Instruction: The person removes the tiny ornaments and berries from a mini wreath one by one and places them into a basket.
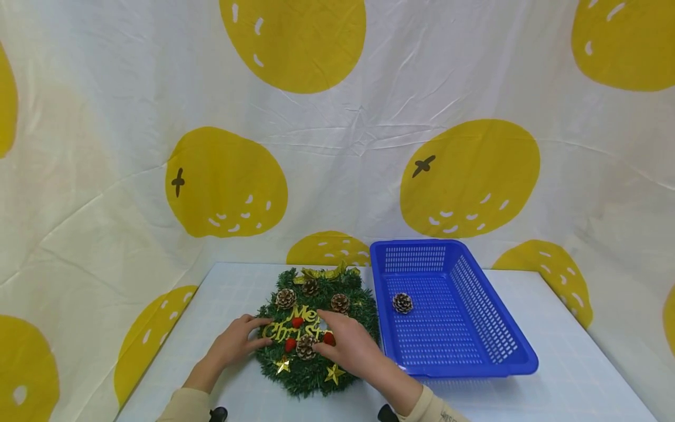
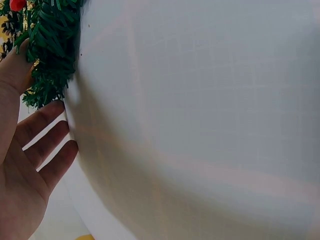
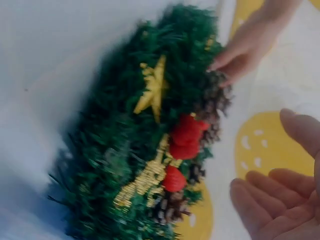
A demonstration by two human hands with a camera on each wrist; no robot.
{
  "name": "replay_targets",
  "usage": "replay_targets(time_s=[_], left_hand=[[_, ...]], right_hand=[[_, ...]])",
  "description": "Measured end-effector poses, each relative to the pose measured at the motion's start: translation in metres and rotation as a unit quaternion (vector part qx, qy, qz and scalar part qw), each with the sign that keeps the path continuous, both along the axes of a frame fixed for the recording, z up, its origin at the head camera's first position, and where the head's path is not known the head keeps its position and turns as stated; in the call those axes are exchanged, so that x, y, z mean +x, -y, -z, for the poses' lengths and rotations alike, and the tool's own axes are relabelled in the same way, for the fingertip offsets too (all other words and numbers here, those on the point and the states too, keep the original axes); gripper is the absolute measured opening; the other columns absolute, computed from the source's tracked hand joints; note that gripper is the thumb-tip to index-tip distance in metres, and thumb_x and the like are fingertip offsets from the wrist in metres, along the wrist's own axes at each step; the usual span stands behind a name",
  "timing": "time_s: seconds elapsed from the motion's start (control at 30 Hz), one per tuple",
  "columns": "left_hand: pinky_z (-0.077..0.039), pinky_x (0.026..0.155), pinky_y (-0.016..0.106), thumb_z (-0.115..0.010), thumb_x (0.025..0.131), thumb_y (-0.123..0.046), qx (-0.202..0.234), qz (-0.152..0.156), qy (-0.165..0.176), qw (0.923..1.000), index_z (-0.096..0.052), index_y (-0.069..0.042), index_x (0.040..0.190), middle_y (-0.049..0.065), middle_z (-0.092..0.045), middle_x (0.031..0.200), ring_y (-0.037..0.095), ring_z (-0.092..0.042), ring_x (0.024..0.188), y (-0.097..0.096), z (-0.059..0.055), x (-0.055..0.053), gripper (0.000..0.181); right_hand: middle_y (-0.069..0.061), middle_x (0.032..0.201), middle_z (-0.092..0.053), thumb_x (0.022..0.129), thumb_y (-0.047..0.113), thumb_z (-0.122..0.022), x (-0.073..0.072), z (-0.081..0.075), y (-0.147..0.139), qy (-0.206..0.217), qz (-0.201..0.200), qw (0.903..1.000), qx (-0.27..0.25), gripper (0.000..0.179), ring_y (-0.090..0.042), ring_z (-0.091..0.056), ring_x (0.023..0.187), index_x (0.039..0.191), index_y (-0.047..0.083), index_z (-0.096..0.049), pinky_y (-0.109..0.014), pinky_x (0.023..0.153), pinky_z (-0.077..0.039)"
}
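Soft, even, fairly bright light filled the head view, leaving mild sheen along creases in the fruit-print fabric backdrop (image 1: 337, 176), small glints on the gold stars (image 1: 334, 373) and faint shadows on the white counter (image 1: 564, 340). The left wrist view was dimmer and greyer; a broad, soft-edged shadow curved across the counter, whose edge looked bowed. Blur softened the right wrist view, smearing the Christmas wreath (image 3: 120, 135), with bluish shade beside it.
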State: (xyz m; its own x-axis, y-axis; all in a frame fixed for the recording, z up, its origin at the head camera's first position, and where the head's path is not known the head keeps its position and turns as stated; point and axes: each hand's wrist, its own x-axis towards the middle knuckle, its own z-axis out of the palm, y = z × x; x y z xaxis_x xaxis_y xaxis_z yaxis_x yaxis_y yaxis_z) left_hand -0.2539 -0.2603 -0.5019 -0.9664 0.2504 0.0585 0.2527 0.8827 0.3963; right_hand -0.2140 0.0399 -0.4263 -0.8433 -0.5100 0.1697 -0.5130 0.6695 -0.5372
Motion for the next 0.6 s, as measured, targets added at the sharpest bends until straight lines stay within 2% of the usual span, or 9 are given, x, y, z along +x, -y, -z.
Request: replay_targets(time_s=[0.2, 0.37, 0.43, 0.6], left_hand=[[-0.051, 0.076, 0.054, -0.075, 0.083, -0.046, 0.002, -0.001, 0.002, 1.0000, -0.066, -0.021, 0.127, 0.007, -0.059, 0.113, 0.030, -0.057, 0.102, 0.000, 0.001, 0.000, 0.052], [-0.051, 0.076, 0.054, -0.075, 0.083, -0.046, 0.004, -0.002, 0.002, 1.0000, -0.066, -0.021, 0.127, 0.008, -0.059, 0.112, 0.030, -0.057, 0.102, 0.000, 0.000, 0.000, 0.052], [-0.051, 0.075, 0.054, -0.075, 0.082, -0.046, 0.003, -0.002, 0.002, 1.0000, -0.066, -0.020, 0.127, 0.008, -0.059, 0.112, 0.030, -0.057, 0.101, 0.000, 0.000, 0.000, 0.052], [-0.051, 0.075, 0.054, -0.076, 0.082, -0.045, 0.002, -0.002, 0.000, 1.0000, -0.067, -0.019, 0.126, 0.008, -0.059, 0.112, 0.030, -0.058, 0.101, -0.001, -0.001, 0.000, 0.052]], right_hand=[[-0.007, 0.138, -0.057, 0.090, 0.031, -0.073, -0.003, 0.016, 0.004, -0.007, -0.008, 0.9999, 0.006, 0.060, -0.025, -0.055, 0.124, 0.141, 0.008, -0.052, -0.041, 0.098, -0.047], [-0.007, 0.138, -0.056, 0.090, 0.031, -0.073, -0.004, 0.024, 0.009, -0.010, -0.024, 0.9996, 0.005, 0.062, -0.022, -0.057, 0.120, 0.143, 0.009, -0.050, -0.038, 0.094, -0.050], [-0.006, 0.139, -0.055, 0.090, 0.031, -0.073, -0.003, 0.026, 0.012, -0.013, -0.032, 0.9993, 0.013, 0.063, -0.022, -0.058, 0.120, 0.144, 0.010, -0.049, -0.038, 0.093, -0.051], [-0.005, 0.139, -0.055, 0.090, 0.032, -0.072, 0.000, 0.027, 0.017, -0.050, -0.039, 0.9962, 0.060, 0.060, -0.020, -0.058, 0.120, 0.143, 0.012, -0.051, -0.035, 0.090, -0.052]])
